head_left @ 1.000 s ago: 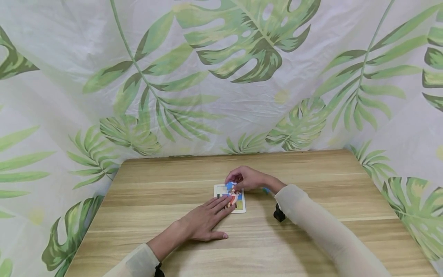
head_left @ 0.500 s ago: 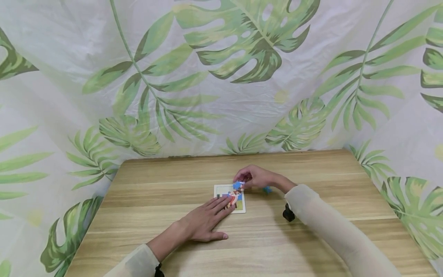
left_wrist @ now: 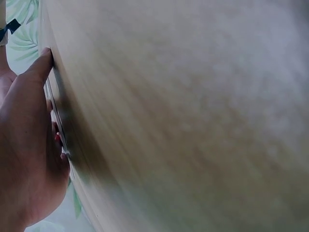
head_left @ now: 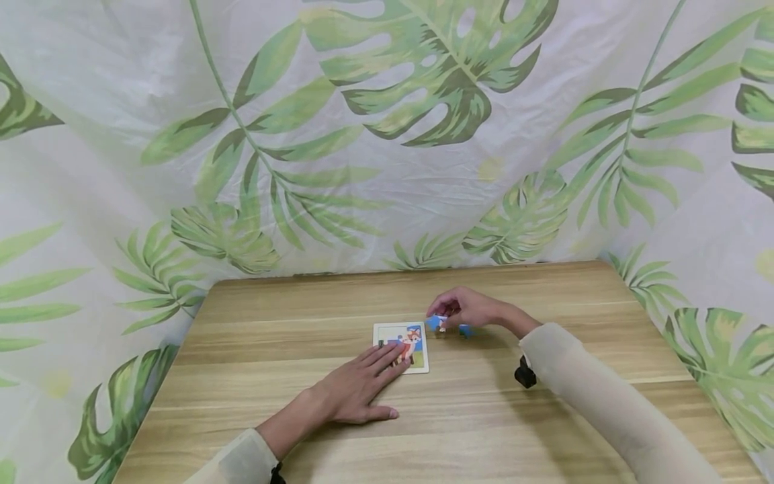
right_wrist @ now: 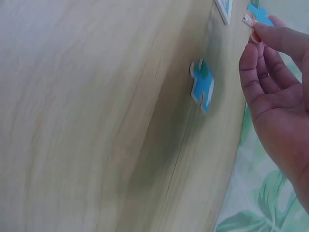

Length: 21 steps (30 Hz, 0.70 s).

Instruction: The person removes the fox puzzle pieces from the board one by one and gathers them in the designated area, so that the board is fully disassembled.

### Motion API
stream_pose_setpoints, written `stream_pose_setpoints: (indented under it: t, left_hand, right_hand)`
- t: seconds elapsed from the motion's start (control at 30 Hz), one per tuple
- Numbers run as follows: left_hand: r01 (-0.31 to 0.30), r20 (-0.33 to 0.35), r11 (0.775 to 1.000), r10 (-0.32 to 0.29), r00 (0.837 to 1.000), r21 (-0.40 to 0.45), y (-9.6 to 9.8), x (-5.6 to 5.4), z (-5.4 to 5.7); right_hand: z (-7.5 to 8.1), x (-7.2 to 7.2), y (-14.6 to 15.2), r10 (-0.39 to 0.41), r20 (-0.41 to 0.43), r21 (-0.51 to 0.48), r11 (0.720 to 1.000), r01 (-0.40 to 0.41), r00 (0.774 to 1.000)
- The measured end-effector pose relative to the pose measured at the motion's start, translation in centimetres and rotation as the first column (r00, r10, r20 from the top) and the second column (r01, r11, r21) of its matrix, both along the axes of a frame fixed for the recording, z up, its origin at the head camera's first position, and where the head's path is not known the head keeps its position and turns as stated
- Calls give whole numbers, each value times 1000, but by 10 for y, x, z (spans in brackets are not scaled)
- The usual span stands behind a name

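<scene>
My left hand (head_left: 359, 384) lies flat, fingers spread over the lower left of a small jigsaw puzzle board (head_left: 384, 329). This board has a white border and a partly assembled picture of a fox; its upper left is pale and bare of pieces. Just right of the board, my right hand (head_left: 468, 308) pinches a blue jigsaw piece (right_wrist: 261, 15) with white and orange on it between thumb and fingers, above the table. Beneath that hand a second blue jigsaw piece (right_wrist: 203, 87) lies on the wood. My fingers hide part of the fox picture.
The wooden table (head_left: 290, 309) reaches back to a hanging cloth (head_left: 387, 168) printed with green leaves. In the right wrist view, a corner of the puzzle board (right_wrist: 224, 10) shows at the top.
My right hand has moved right with the pinched jigsaw piece, from over the board's top to beside it. More of the fox picture now shows. The left hand stays put.
</scene>
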<state>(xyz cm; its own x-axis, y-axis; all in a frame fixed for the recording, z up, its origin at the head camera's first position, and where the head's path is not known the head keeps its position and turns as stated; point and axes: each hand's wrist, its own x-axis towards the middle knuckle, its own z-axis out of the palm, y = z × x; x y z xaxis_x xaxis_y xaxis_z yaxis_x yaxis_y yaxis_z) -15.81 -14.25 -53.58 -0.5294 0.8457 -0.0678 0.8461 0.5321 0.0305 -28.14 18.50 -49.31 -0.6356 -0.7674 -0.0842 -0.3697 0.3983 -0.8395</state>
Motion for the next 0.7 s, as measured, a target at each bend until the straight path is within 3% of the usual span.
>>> stream_pose_setpoints:
  t: [0.7]
  left_hand:
    - [-15,24,1000,15,1000,-7,0,2,-1]
  right_hand:
    - [3,7,63,-55,8,42,998,55,998]
